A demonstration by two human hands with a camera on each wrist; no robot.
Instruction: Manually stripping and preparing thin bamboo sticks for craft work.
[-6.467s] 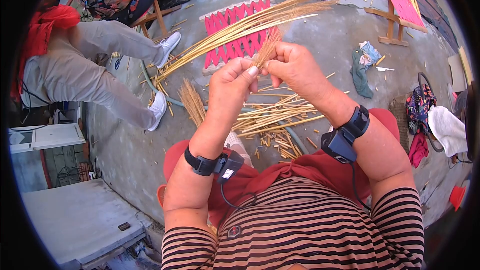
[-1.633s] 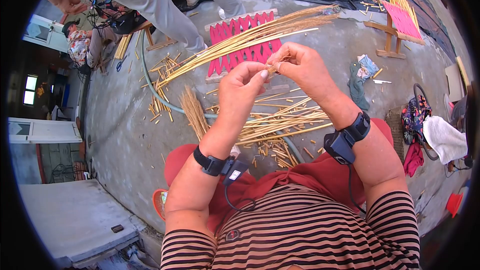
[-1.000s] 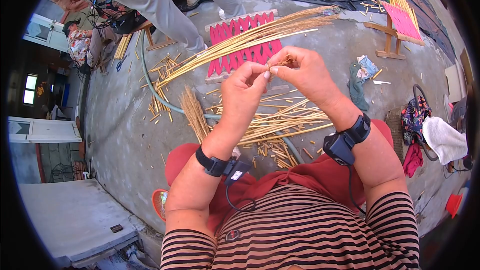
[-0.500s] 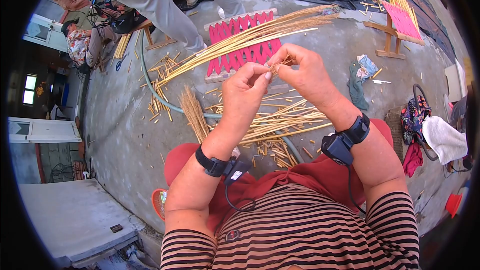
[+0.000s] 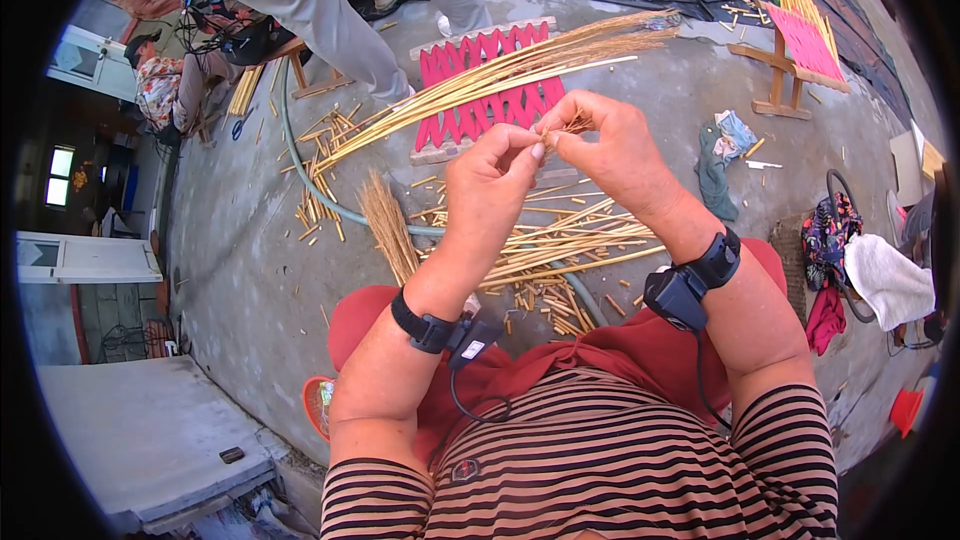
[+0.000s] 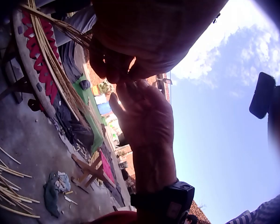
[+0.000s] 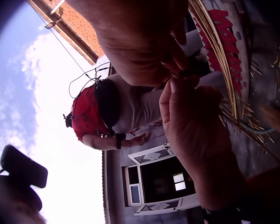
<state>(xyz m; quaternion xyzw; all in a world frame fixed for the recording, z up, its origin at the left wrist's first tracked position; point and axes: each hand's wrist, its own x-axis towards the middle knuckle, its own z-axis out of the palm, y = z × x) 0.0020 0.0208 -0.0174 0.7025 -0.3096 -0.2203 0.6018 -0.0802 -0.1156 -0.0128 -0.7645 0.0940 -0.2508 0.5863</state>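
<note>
In the head view the left hand and the right hand meet fingertip to fingertip, in front of the stool with pink webbing. Between them both pinch a small tuft of brown bristly straw, part of it hidden by the fingers. The left wrist view has the right hand meeting the left hand; the tuft cannot be made out there. Seen from the right wrist, the left hand touches the right hand's fingers near a dark wisp.
Long stalks with feathery heads lie across the webbed stool. Below the hands are loose stalks, cut pieces, a hose and a straw bundle. A person in grey trousers stands at upper left; cloths lie right.
Compared with several seconds ago, the straw tuft looks shorter between the fingers, and the person in grey trousers has changed position. Over the last second the fingers and the tuft shifted only slightly.
</note>
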